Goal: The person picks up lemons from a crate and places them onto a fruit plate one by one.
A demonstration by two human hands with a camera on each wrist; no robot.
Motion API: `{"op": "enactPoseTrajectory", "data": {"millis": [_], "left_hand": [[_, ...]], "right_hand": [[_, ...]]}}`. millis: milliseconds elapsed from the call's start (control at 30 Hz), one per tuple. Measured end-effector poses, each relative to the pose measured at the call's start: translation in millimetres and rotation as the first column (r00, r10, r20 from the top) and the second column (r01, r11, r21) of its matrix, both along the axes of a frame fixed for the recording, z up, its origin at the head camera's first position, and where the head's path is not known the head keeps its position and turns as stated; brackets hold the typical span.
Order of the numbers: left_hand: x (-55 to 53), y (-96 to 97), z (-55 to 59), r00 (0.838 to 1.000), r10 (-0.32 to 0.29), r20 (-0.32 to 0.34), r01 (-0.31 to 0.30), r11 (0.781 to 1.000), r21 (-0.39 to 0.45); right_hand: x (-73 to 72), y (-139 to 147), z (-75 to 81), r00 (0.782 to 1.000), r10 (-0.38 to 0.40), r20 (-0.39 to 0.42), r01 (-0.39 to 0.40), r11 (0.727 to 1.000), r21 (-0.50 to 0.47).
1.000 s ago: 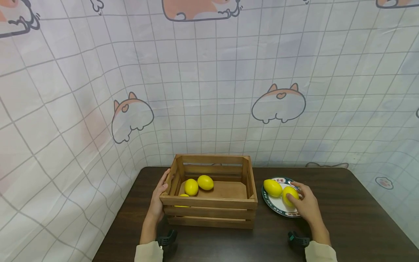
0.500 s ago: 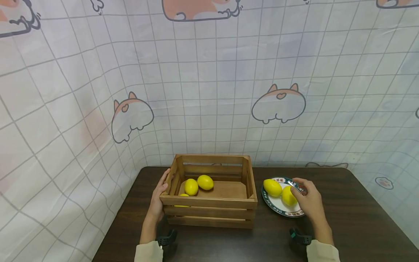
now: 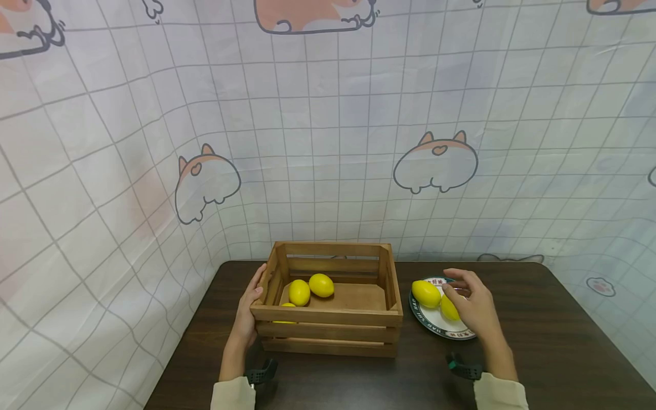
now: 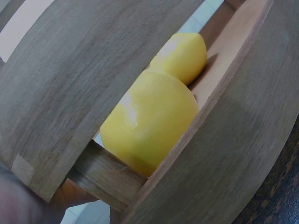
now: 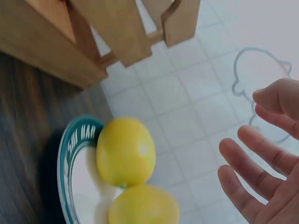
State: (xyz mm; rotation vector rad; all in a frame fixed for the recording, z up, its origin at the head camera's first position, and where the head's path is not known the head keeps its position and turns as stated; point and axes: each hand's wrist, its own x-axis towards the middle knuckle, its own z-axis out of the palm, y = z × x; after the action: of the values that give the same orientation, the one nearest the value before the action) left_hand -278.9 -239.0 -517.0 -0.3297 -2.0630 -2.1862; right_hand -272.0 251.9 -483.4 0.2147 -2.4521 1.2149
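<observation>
My left hand (image 3: 247,310) rests against the left end of a slatted wooden crate (image 3: 328,317), fingers lying straight along its outer side. Inside the crate are three lemons: one near the middle (image 3: 321,285), another beside it (image 3: 299,292), and a third (image 3: 288,306) partly hidden by the front slats. Right of the crate stands a white plate (image 3: 433,326) with a green lettered rim, holding two lemons. One lemon (image 3: 426,294) is at the plate's left; the other (image 3: 449,308) is partly covered by my right hand (image 3: 476,304). In the right wrist view its fingers are spread, apart from the fruit.
The dark wooden table (image 3: 543,324) runs up to a white grid-patterned curtain (image 3: 359,142) at the back and left. Each wrist wears a dark strap, the left one (image 3: 261,373) near the crate's front corner.
My right hand, earlier with its fingers at the right-hand lemon, has drawn off it and risen a little, fingers now apart from the fruit. The left hand and crate have stayed put.
</observation>
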Motion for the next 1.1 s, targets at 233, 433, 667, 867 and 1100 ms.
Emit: {"op": "enactPoseTrajectory", "data": {"millis": [233,433,667,867,1100], "left_hand": [[-0.1,0.7,0.8,1.0,-0.003,-0.004,0.003,1.0,-0.008],[-0.9,0.9,0.2,1.0,-0.006,-0.007,0.005,1.0,-0.011],[-1.3,0.8,0.2,1.0,-0.004,-0.002,0.004,1.0,0.011],[-1.2,0.8,-0.6,1.0,0.001,0.003,-0.001,1.0,0.012],[-1.4,1.0,0.9,1.0,-0.005,0.001,0.005,1.0,0.017]], "right_hand": [[5.9,-16.3,10.2,0.997,0.06,-0.042,-0.061,0.998,-0.023],[8.9,-27.0,18.2,0.991,0.102,-0.084,-0.107,0.993,-0.047],[12.2,-36.9,28.1,0.981,0.148,-0.122,-0.157,0.985,-0.072],[16.9,-41.2,33.2,0.971,0.211,-0.114,-0.223,0.97,-0.101],[22.1,-50.3,33.5,0.952,0.282,-0.121,-0.291,0.954,-0.065]]}}
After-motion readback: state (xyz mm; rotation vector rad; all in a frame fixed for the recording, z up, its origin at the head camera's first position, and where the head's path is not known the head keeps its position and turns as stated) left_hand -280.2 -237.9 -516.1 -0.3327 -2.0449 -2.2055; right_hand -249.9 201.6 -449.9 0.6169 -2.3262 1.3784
